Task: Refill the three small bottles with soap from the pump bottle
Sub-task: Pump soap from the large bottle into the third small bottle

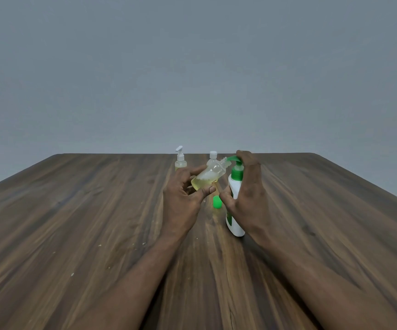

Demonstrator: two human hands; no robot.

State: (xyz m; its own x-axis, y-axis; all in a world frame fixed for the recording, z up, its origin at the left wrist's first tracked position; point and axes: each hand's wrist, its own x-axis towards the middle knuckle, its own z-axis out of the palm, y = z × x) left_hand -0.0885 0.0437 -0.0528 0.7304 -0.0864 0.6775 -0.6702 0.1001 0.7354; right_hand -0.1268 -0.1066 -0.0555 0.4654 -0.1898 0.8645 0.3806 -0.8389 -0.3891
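My left hand (183, 198) holds a small clear bottle (208, 177) with yellow soap, tilted so its open neck points at the green nozzle of the pump bottle (236, 198). The pump bottle is white and stands on the table. My right hand (247, 191) is curled round it, with the fingers on top of the green pump head. A green cap (217, 202) lies on the table between my hands. Behind stand a small bottle with a white pump (180, 160) and a small bottle with a white cap (212, 159).
The dark wooden table (97, 222) stretches wide to both sides, with a few pale crumbs on its left part. A plain grey wall rises behind the far edge.
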